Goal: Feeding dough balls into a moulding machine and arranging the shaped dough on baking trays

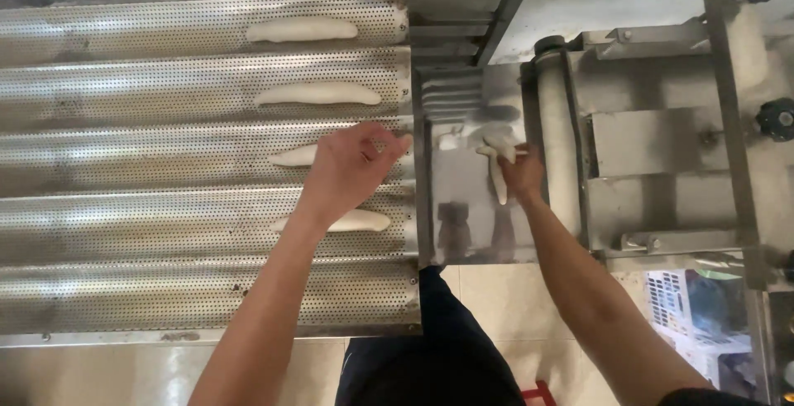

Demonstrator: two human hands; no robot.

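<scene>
My right hand has its fingers closed around one end of a fresh dough piece; the piece hangs limp from the grip over the steel outfeed plate of the moulding machine. Long axis here roughly toward and away from me, upper end in the fingers, lower end trailing toward me, touching or just above the plate; I cannot tell which. My left hand hovers over the perforated corrugated tray, fingers loosely curled, pinching nothing that I can see, just above the third dough stick. Judgement on handling: light, very soft, likely tacky; it sags under its own weight and would stretch or dent if pinched hard. Better hold: both ends, or cradled along its length, not squeezed mid-body. On the tray, three more sticks lie in separate grooves: top stick, second stick, fourth stick. All lie with long axes left–right along the channels, near the tray's right edge. The roller stands just right of the plate. A white crate sits on the floor below.
</scene>
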